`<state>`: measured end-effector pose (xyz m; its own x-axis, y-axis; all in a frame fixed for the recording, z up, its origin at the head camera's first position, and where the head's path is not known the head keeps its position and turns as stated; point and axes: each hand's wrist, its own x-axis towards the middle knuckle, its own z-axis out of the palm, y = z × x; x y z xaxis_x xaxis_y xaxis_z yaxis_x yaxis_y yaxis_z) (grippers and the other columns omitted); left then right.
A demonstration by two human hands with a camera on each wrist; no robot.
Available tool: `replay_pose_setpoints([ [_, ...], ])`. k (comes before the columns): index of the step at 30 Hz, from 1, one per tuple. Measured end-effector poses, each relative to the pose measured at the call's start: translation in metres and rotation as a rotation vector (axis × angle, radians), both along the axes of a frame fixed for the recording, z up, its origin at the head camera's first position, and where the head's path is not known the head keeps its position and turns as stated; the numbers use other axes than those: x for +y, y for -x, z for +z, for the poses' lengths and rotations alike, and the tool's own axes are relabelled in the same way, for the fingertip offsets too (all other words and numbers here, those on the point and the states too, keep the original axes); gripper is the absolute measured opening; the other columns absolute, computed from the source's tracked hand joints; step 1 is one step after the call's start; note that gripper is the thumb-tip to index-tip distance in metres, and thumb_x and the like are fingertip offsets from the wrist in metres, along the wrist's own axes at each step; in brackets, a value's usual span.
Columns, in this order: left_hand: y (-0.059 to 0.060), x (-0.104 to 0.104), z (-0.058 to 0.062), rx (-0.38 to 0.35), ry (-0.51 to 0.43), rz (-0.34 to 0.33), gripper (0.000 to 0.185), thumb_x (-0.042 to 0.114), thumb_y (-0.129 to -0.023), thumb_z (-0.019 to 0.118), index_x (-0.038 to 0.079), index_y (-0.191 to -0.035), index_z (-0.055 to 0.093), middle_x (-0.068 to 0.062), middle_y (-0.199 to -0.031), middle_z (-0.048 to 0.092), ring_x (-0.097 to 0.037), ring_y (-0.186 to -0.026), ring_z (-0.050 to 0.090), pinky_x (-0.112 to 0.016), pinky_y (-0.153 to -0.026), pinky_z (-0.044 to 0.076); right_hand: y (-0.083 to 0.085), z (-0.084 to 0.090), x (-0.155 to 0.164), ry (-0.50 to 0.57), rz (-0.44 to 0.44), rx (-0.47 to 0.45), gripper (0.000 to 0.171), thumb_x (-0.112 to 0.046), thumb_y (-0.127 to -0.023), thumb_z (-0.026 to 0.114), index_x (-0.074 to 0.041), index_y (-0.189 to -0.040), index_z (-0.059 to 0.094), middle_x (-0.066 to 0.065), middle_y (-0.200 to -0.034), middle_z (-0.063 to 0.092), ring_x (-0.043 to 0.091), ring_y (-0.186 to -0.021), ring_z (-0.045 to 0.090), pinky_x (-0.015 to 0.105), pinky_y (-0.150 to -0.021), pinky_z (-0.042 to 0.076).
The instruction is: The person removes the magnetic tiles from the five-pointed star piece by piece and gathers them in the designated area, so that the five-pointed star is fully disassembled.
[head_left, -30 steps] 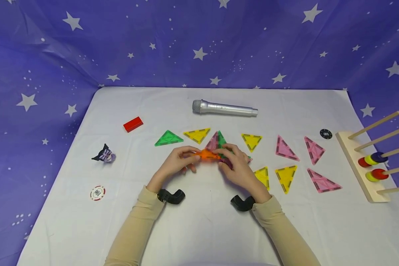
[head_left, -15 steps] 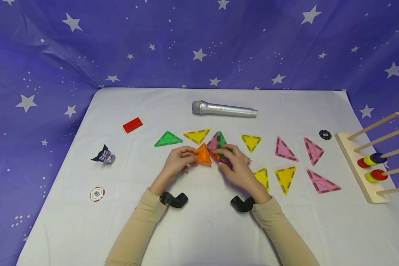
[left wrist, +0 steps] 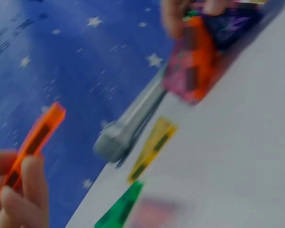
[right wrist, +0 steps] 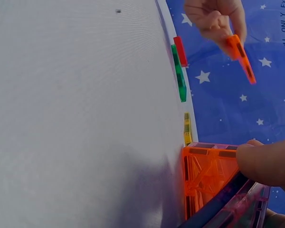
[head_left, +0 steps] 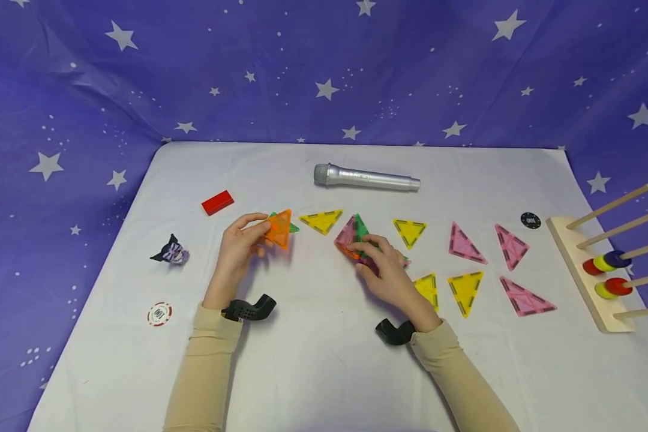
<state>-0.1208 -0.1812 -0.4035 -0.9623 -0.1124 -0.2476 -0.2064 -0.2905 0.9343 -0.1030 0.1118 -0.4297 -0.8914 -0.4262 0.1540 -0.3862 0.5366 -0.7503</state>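
Step in hand: judged as dismantling a small standing structure of magnetic tiles; one tile is off and held apart from it.
Left hand (head_left: 236, 249): grip closed on the orange triangle tile (head_left: 279, 228), pinched between thumb and fingers, held above the table (head_left: 324, 360) over the green triangle tile (head_left: 290, 227).
Right hand (head_left: 384, 273): fingers curled onto the tile structure (head_left: 352, 235) of pink, green and orange panels, holding it steady at mid-table.
Orange tile location: left of the structure, well apart from it, off the table surface.
Next move, as a judgement: the held tile needs a free spot among the flat tiles; the right hand must keep the structure braced so its panels do not fall.
Containers: none proper. The wooden peg rack (head_left: 583, 270) at the right edge carries coloured rings (head_left: 605, 260) on two of its pegs; the other pegs are bare.
Other items: silver microphone (head_left: 366, 177), lying beyond the tiles.
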Motion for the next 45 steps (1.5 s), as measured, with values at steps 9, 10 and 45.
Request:
replay_pose_setpoints([
  [9, 0.0, -0.04, -0.003, -0.11, -0.128, 0.342, 0.026, 0.009, -0.08, 0.069, 0.005, -0.104, 0.059, -0.007, -0.077, 0.062, -0.016, -0.044, 0.058, -0.019, -0.036, 0.036, 0.0, -0.001, 0.001, 0.004, -0.002, 0.002, 0.035, -0.008, -0.086, 0.059, -0.02, -0.119, 0.056, 0.012, -0.131, 0.037, 0.03, -0.121, 0.033, 0.056, -0.094, 0.009],
  [10, 0.0, -0.042, -0.005, -0.126, -0.122, 0.363, 0.025, 0.01, -0.081, 0.069, 0.005, -0.104, 0.059, -0.007, -0.078, 0.061, -0.016, -0.044, 0.058, -0.019, -0.036, 0.036, 0.0, -0.001, 0.0, 0.004, -0.002, 0.004, 0.035, -0.008, -0.086, 0.059, -0.02, -0.119, 0.056, 0.012, -0.131, 0.038, 0.03, -0.121, 0.033, 0.056, -0.094, 0.01],
  [45, 0.002, -0.03, -0.031, 0.072, 0.798, 0.469, 0.029, 0.004, -0.077, 0.069, 0.0, -0.106, 0.066, -0.017, -0.121, 0.046, -0.023, -0.108, 0.043, -0.032, -0.086, 0.036, -0.001, 0.002, 0.0, -0.008, 0.008, 0.009, 0.034, -0.01, -0.087, 0.058, -0.019, -0.12, 0.056, 0.013, -0.13, 0.038, 0.03, -0.121, 0.033, 0.056, -0.095, 0.01],
])
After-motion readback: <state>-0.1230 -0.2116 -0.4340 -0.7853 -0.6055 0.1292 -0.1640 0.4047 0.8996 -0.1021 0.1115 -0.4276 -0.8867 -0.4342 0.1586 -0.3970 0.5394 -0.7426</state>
